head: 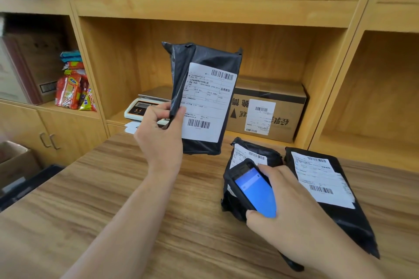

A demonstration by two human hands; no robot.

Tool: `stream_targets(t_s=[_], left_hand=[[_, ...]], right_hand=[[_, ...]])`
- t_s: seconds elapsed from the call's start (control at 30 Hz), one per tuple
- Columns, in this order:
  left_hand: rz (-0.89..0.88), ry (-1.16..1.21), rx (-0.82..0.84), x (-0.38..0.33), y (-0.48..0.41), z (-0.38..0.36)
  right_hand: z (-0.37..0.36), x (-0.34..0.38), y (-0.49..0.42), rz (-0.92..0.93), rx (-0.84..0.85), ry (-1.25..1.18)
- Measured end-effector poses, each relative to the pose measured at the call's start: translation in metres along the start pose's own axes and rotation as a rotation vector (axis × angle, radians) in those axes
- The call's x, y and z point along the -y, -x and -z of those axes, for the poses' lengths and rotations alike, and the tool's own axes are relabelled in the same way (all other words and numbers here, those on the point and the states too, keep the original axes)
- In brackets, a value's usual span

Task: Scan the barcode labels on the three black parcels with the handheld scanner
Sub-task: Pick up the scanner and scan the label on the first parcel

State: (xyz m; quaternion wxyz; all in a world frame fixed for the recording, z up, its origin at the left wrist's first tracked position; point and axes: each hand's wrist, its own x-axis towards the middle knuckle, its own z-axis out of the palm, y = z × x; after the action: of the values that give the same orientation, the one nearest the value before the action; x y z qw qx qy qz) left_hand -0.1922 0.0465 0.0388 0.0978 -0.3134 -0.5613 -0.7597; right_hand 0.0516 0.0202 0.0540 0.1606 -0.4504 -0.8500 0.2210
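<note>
The left hand (162, 130) gripped one black plastic parcel (204, 99) upright above the wooden table (113, 188). The right hand (292, 208) held a black blue-screened handheld scanner (250, 186) over a second parcel (254, 158); a third parcel (326, 190) lay just beside it.

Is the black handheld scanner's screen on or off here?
On. The black handheld scanner, held in the right hand, shows a lit blue screen; its text is unreadable.

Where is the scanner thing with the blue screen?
The black handheld scanner with the blue screen is low on the right of the head view, in the right hand, over the middle black plastic parcel on the wooden table.
</note>
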Motion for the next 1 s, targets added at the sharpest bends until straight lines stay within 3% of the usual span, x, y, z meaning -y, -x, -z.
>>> stream_targets(t_s=[0.8,1.0], left_hand=[[0.042,-0.063,0.041,0.001,0.001,-0.001],[0.056,-0.113,0.064,0.006,-0.001,-0.002]], right_hand=[[0.015,-0.006,0.001,0.006,-0.060,0.005],[0.012,-0.006,0.003,0.029,0.011,0.084]])
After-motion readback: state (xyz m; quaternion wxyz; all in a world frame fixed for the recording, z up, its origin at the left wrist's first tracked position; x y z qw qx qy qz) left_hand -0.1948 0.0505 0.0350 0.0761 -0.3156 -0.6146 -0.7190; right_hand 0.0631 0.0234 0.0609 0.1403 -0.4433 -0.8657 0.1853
